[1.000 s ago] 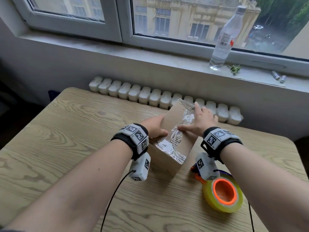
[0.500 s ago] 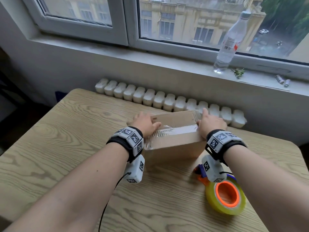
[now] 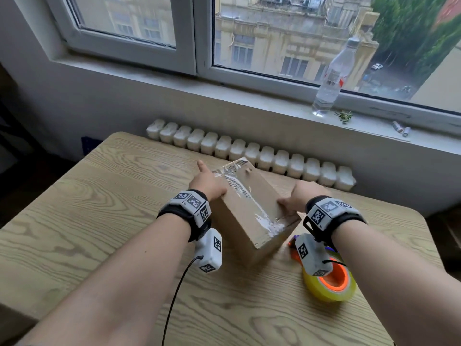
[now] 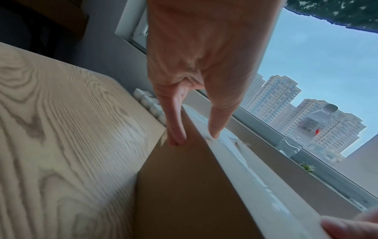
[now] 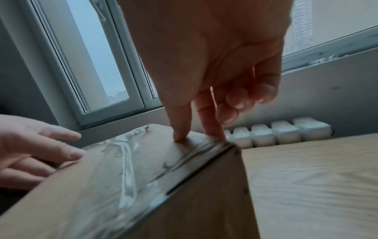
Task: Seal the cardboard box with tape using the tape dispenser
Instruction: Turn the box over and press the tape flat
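A cardboard box (image 3: 249, 208) stands skewed on the wooden table (image 3: 99, 221), a near corner pointing at me. A wrinkled strip of clear tape (image 3: 239, 188) runs along its top seam and over the near end. My left hand (image 3: 207, 182) lies against the box's left side with straight fingers (image 4: 175, 129), thumb at the top edge. My right hand (image 3: 296, 196) pinches the right top edge: thumb (image 5: 180, 134) on top, index finger down the side, the other fingers curled. The tape dispenser (image 3: 329, 283), a yellow roll on an orange core, lies on the table under my right wrist.
A white radiator (image 3: 249, 151) runs behind the table's far edge. A clear plastic bottle (image 3: 331, 81) and small bits stand on the windowsill (image 3: 224, 96). A black cable (image 3: 174, 295) hangs from my left wrist camera over the table's near part.
Both hands have turned the box on the table: its taped seam ran towards the far right, then straight across, and now runs from far left to near right. The dispenser has stayed put.
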A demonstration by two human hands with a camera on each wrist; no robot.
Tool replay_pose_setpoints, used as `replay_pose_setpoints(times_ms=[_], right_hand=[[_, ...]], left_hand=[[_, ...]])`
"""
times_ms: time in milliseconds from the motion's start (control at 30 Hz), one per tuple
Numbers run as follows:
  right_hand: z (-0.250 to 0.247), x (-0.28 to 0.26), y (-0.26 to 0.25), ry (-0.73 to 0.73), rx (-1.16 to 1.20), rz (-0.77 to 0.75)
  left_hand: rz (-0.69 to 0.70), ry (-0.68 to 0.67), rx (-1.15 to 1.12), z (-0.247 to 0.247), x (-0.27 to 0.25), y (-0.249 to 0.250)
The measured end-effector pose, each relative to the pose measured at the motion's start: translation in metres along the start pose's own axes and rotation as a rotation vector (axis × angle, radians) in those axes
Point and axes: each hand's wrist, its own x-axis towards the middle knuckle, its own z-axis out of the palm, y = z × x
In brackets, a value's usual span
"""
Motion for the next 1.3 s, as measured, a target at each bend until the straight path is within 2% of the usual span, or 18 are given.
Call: replay_pose_setpoints(times_ms=[167, 300, 433, 567, 667, 833, 1100, 1300], right_hand=[[0.011, -0.024, -0.009, -0.179, 0.158, -0.07], [0.017, -0.042, -0.011, -0.3, 0.135, -0.153], [0.017, -0.049, -0.004, -0.235, 0.168, -0.151], [0.008, -0.054, 0.017, -0.086, 0.188, -0.131], [0.0, -0.057, 0.038, 0.017, 0.209, -0.104], [0.003, -0.065, 0.086, 0.036, 0.247, -0.033], [0.043, -0.063, 0.164, -0.021, 0.318, 0.093], [0.081, -0.033, 0.176, -0.128, 0.351, 0.073]], left_hand=[[0.203, -0.134, 0.055, 0.007, -0.024, 0.012], [0.267, -0.222, 0.093, 0.022, -0.029, 0.007], [0.337, -0.186, 0.201, 0.032, -0.032, 0.006], [0.454, -0.066, 0.29, 0.038, -0.033, 0.021], [0.579, -0.084, 0.392, 0.048, -0.041, 0.048], [0.741, -0.079, 0.555, 0.087, -0.058, 0.094], [0.758, -0.214, 0.759, 0.158, -0.06, 0.123], [0.692, -0.319, 0.867, 0.197, -0.047, 0.12]])
